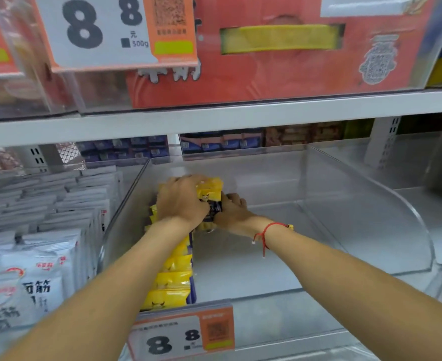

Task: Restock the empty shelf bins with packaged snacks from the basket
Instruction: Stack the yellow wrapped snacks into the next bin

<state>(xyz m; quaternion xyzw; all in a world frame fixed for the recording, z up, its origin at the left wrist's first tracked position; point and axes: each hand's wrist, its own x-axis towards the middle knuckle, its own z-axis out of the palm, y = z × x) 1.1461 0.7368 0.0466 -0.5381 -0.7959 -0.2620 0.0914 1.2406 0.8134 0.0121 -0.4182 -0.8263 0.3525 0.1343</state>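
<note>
Both my hands are deep inside the clear plastic bin (365, 225), meeting at the far end of a row of yellow snack packets (174, 280). My left hand (179, 201) lies palm down over the top of the farthest packets, its fingers curled round a small stack of them (210, 190), so I am gripping that bunch from above and from its left side. My right hand (230, 211) comes in from the other side, its fingers bent against the dark printed face of the same stack, pinching it toward my left hand. Neither hand is loose; both are clamped on the packets between them. A red string bracelet (265, 231) sits on my right wrist, with a loose end hanging down.

The packets are bright yellow with a small cartoon face and a dark blue panel. They stand on edge, one behind another, in a single row that runs from under my left forearm out to my hands, hugging the bin's left wall. To the right of my right hand the bin floor is bare, grey plastic.

Left of my left arm, in the next bin, white packets (45, 256) with red and black lettering stand tightly packed. Just below my forearms a price tag (181, 334) showing 8.8 is clipped to the bin's front lip. Above my hands the shelf board (266, 113) carries another clear bin with a red carton (279, 71) and a larger 8.8 tag (102, 29).
</note>
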